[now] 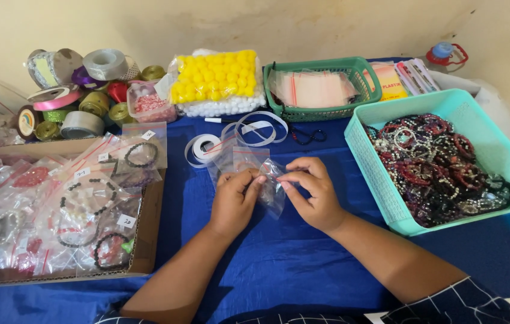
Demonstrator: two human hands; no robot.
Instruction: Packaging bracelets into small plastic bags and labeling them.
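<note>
Small clear zip bag (271, 187) sits mid-worktop, held up between both hands just above the blue cloth (279, 258). Left hand (234, 201) curled, thumb & fingertips pinching bag's left edge. Right hand (315, 192) curled too, pinching top right edge. More clear bags (240, 159) lie just behind. Teal basket (387, 192) w/ bead bracelets at right; cardboard box (150, 228) of bagged bracelets at left.
</note>
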